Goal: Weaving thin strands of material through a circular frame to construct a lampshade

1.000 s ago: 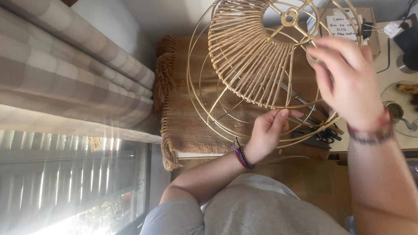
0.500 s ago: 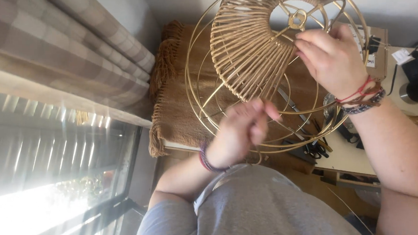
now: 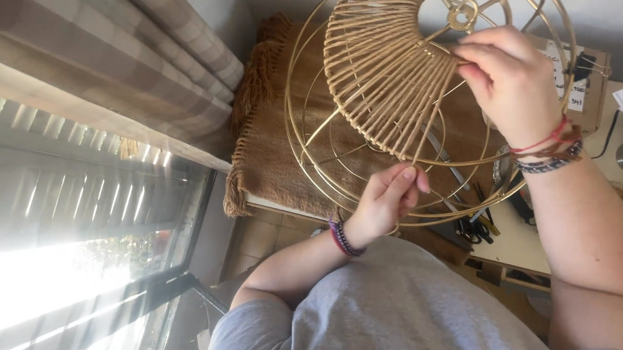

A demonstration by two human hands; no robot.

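I pinch a tan cord strand [image 3: 422,112] between my right hand [image 3: 509,79] fingertips, near the hub of the gold wire lampshade frame [image 3: 309,136], keeping the wrap taut. My left hand [image 3: 387,199] fingers close on the lower rim, steadying the frame above the brown fringed cloth [image 3: 275,155].

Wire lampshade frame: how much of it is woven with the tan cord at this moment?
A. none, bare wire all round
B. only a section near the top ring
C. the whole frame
B: on the wire lampshade frame the tan cord fans over one section below the top ring; the rest is bare wire.
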